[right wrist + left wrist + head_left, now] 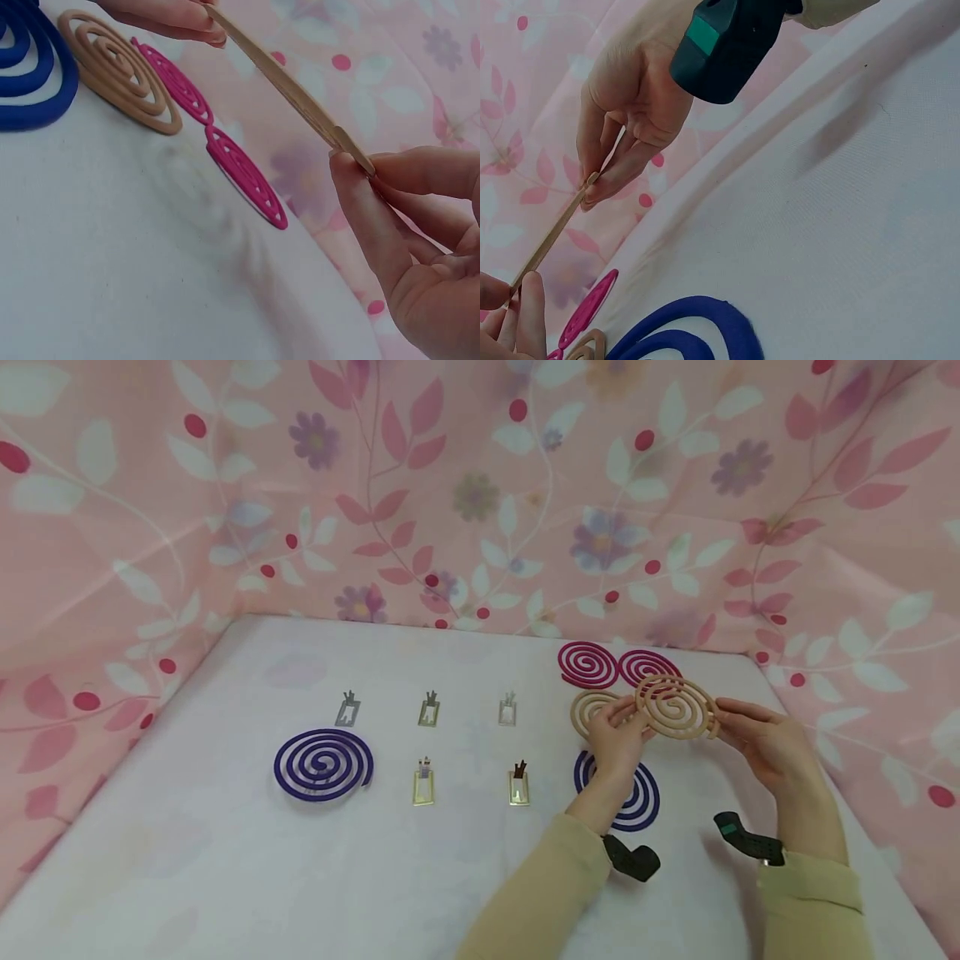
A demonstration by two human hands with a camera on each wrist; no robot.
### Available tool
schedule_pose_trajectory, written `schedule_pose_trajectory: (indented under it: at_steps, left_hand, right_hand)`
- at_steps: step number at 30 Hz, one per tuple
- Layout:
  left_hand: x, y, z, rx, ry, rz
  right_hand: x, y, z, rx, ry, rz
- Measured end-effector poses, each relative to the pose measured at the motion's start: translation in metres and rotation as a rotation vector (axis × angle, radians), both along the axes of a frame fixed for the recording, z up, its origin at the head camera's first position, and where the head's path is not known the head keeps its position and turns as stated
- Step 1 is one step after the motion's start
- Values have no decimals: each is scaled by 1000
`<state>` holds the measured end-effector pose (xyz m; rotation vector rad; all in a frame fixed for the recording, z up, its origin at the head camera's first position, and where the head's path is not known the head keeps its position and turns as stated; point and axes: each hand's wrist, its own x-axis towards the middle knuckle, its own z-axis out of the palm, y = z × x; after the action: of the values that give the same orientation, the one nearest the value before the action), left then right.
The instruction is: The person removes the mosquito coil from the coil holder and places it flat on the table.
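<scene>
A tan mosquito coil [677, 707] is held up over the right side of the table by both hands. My left hand [619, 739] pinches its left edge, and my right hand [772, 752] pinches the right edge between thumb and fingers. Seen edge-on in the right wrist view, the coil [292, 94] slants between the fingertips of the two hands, off the table. Beneath lie a second tan coil [581, 714], partly hidden by my left hand, two magenta coils [588, 665] at the back, and a blue coil [647, 806] partly behind my left wrist.
Another blue coil [323, 765] sits at the left, slightly raised on something mostly hidden. Between the coils stand small metal coil stands: silver-coloured ones such as this stand [429, 712] behind, gold-coloured ones such as this stand [423, 787] in front. A flowered pink cloth [480, 502] hangs behind.
</scene>
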<state>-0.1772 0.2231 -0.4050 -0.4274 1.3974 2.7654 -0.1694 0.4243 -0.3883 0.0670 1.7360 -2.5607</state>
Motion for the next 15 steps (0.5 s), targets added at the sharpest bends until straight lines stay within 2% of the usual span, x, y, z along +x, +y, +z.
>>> schedule_pose_trajectory:
  at_steps: [6, 15]
  left_hand:
    - [1, 3, -4, -1, -7, -21]
    - [2, 9, -13, -35, -3, -89]
  right_hand:
    - [0, 4, -4, 19, -28, -20]
    - [3, 13, -12, 63, -102, -52]
